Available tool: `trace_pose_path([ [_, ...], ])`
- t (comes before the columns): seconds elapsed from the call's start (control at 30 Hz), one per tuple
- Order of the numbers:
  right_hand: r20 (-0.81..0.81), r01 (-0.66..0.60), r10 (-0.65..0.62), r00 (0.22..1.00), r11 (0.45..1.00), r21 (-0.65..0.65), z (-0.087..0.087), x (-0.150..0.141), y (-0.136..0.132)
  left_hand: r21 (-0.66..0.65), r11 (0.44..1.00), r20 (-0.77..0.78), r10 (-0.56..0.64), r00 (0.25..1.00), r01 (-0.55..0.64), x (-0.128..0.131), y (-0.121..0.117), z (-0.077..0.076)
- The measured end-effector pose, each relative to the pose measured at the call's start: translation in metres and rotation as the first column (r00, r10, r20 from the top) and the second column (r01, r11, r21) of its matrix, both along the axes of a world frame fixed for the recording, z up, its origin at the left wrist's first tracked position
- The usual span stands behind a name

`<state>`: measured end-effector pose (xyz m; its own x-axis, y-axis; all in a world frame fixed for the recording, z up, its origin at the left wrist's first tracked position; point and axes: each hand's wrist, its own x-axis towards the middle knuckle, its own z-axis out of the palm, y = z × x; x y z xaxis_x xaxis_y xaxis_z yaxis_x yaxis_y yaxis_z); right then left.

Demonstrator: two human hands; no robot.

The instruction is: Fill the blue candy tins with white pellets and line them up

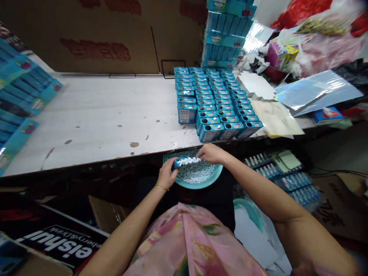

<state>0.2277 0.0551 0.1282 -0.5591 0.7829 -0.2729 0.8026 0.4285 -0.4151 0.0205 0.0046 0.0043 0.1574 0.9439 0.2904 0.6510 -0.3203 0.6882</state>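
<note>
My left hand (167, 173) is closed around a small blue tin (174, 165), tilted over a turquoise bowl (198, 187). Many small white candies (194, 176) fill the bowl. A narrow heaped line of candies (189, 161) runs from the tin's mouth toward my right hand (211, 153). The fingers of that hand are pinched at the far end of the line. What they grip lies under the candies and cannot be made out. Rows of upright blue tins (212, 111) stand on the table beyond the bowl, several with candies on top.
Behind the tins rises a stack of packaged blue tins (225, 38) beside a large cardboard box (115, 34). The white table (115, 119) has a front edge just beyond the bowl. More packs (23, 84) stand at left. Plastic sheets (319, 92) and bags lie at right.
</note>
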Motion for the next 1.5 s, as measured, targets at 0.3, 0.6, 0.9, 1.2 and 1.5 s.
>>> trace_pose_path([
  [0.3,0.298,-0.071,0.027,0.954,0.988,0.139,0.029,-0.018,-0.015,0.014,1.0,0.039,-0.028,0.999,0.027,0.001,0.003,-0.005],
  [0.6,-0.031,0.186,-0.184,0.982,0.982,0.039,-0.044,0.057,-0.019,-0.023,0.999,0.254,-0.019,0.967,0.026,-0.014,-0.005,-0.006],
  [0.9,0.23,0.256,-0.25,0.94,0.967,0.004,-0.162,-0.011,-0.027,-0.051,0.991,0.274,0.131,0.953,-0.122,-0.035,-0.023,0.0],
  [1.2,0.06,0.158,-0.148,0.987,0.953,-0.257,-0.164,0.008,-0.013,-0.095,0.982,0.297,0.182,0.937,-0.161,-0.037,-0.021,0.001],
  [1.5,-0.36,0.206,-0.313,0.879,0.93,-0.305,-0.074,0.042,-0.022,-0.045,0.994,0.247,0.108,0.963,-0.1,-0.024,-0.013,-0.001],
])
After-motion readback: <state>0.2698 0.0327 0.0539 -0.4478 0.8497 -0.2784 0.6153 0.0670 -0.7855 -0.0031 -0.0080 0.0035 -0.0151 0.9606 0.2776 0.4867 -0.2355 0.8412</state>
